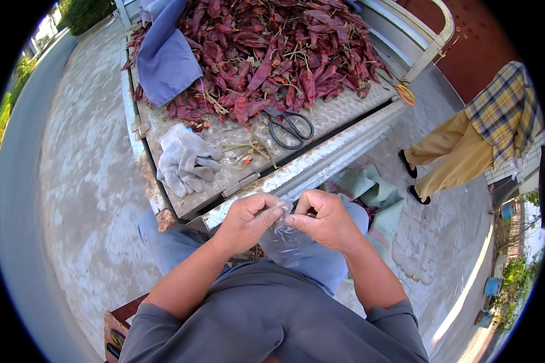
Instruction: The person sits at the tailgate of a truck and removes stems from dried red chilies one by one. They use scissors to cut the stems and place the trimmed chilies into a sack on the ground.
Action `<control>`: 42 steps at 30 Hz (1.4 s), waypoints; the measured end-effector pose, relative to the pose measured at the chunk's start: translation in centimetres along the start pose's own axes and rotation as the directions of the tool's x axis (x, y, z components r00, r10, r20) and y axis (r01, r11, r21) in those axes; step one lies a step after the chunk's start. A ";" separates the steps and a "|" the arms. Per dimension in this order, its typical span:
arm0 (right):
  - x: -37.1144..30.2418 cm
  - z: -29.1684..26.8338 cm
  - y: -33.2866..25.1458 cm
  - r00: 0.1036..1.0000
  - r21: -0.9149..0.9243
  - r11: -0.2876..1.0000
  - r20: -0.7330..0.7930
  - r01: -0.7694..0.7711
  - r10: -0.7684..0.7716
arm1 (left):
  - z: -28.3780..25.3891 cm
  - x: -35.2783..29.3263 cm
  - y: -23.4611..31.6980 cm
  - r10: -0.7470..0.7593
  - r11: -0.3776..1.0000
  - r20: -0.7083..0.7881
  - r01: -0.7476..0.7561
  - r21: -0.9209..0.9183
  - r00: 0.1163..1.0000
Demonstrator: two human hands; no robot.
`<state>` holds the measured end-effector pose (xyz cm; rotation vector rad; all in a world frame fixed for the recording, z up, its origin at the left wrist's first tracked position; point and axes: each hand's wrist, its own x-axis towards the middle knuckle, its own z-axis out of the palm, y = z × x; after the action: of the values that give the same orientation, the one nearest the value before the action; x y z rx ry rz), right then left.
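Head; plastic bag (283, 245); pinched end forward; long axis toward torso (242, 320)

Left hand (248, 222), one; right hand (326, 221), one; clear plastic bag (286, 245), one; black-handled scissors (292, 130), one pair; blue cloth (168, 68), one; pale gloves (186, 160), overlapping, exact number unclear; red pepper heap (260, 54), one, pods uncountable; other person (457, 139), one; dark shoes (418, 195), two; blue containers (493, 286), three visible.
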<state>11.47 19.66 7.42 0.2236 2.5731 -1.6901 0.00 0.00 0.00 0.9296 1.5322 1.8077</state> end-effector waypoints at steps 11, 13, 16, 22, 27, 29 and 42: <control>0.1 0.5 -0.5 0.998 0.180 0.982 0.037 -0.052 0.046 | -0.5 0.1 0.6 -0.131 0.983 -0.036 0.125 -0.136 0.991; 0.1 0.7 -0.8 0.997 0.136 0.988 0.013 -0.075 0.074 | -0.1 0.1 0.2 -0.065 0.997 -0.129 0.060 -0.044 0.990; 0.2 1.1 -0.7 0.991 0.093 0.990 -0.078 -0.105 0.113 | 0.1 0.2 1.3 0.343 0.831 -0.314 -0.130 0.541 0.885; 0.6 2.1 -0.6 0.973 -0.038 0.998 -0.224 0.043 -0.051 | 0.2 -1.6 3.0 0.302 0.823 -0.172 -0.165 0.544 0.938; 0.5 3.0 -0.4 0.959 -0.190 0.973 -0.225 0.129 -0.171 | 1.6 -0.9 2.0 -0.124 0.990 -0.197 0.109 -0.089 0.973; 0.6 3.5 -0.1 0.955 -0.218 0.967 -0.234 0.132 -0.183 | 1.7 -0.9 1.5 -0.158 0.986 -0.203 0.145 -0.077 0.966; -0.2 3.4 2.0 0.988 0.506 0.856 -0.044 -0.108 0.151 | 0.8 -1.2 0.2 0.021 0.984 -0.086 -0.006 0.177 0.996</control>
<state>11.90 17.28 4.23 0.4848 2.0475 -2.3057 1.37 -0.56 0.09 0.9558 1.7687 1.7638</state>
